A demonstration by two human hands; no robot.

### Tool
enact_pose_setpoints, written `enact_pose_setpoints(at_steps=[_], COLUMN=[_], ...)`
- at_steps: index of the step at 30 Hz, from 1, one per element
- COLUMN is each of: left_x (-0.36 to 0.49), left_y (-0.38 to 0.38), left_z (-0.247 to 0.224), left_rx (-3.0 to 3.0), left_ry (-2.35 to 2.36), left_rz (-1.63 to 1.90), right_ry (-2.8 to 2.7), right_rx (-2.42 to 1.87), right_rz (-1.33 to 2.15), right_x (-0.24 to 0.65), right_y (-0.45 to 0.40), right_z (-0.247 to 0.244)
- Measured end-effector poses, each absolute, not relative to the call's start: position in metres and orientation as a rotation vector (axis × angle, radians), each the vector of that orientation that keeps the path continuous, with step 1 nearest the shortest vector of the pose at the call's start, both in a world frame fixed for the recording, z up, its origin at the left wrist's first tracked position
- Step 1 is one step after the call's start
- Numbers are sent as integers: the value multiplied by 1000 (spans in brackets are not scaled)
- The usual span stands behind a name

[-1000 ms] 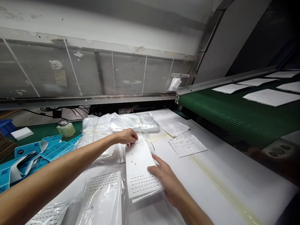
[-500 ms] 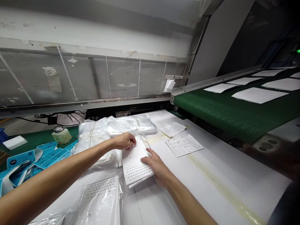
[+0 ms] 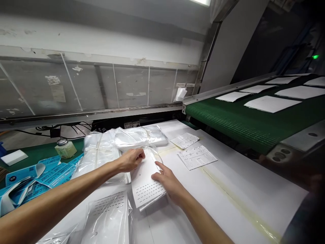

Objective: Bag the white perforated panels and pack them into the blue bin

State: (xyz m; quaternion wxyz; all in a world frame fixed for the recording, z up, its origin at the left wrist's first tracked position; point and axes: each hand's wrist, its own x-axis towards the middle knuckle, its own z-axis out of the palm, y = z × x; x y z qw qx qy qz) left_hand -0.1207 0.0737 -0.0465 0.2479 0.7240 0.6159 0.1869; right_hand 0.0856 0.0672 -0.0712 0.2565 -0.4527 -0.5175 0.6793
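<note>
My right hand (image 3: 171,181) grips a thin stack of white perforated sheets (image 3: 144,183) by its right edge, thumb on top. Rows of small dark slots run across the stack's near end. Over the far end my left hand (image 3: 130,160) is closed with curled fingers, and what they pinch is hidden. Clear plastic bags (image 3: 139,136) tied in bundles lie just beyond both hands. Nearer to me, another slotted white sheet (image 3: 106,220) lies inside a clear bag.
Two white cut-out panels (image 3: 197,157) lie right of my hands on the white tabletop (image 3: 228,176). A green conveyor belt (image 3: 228,118) carries several white sheets (image 3: 273,103) at the right. At the left are blue printed strips (image 3: 57,174), a small jar (image 3: 65,148) and a white block (image 3: 14,157).
The view has shifted slightly. My left hand has moved a little toward the near left over the stack, while my right hand keeps its grip.
</note>
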Motion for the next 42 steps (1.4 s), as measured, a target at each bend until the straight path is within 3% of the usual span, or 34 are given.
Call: enact_pose_setpoints(at_steps=[9,18,21,26,34,42], left_x=[-116,-93,-90,-84,-63,-53], left_y=[62,33,40,44,25,19], left_z=[-25,3,4,-7,-52,-61], left_rx=[2016,2031,2068,1994,2063,2126], left_ry=[1743,1601,1655,1656,1535,1522], left_rz=[558,667,660,624,514,602], right_ry=[-1415,-1482,-1490,-1491,-1462,-1559], right_rx=[-1196,-1263,-1208,-1150,-1394,-1180], right_rz=[1806,1480,1559,1786,1746,1905], right_x=[88,102,100,109,129,113], right_y=[54,18,26,38,21,63], right_z=[-57,-45,-34,-32,-71,-71])
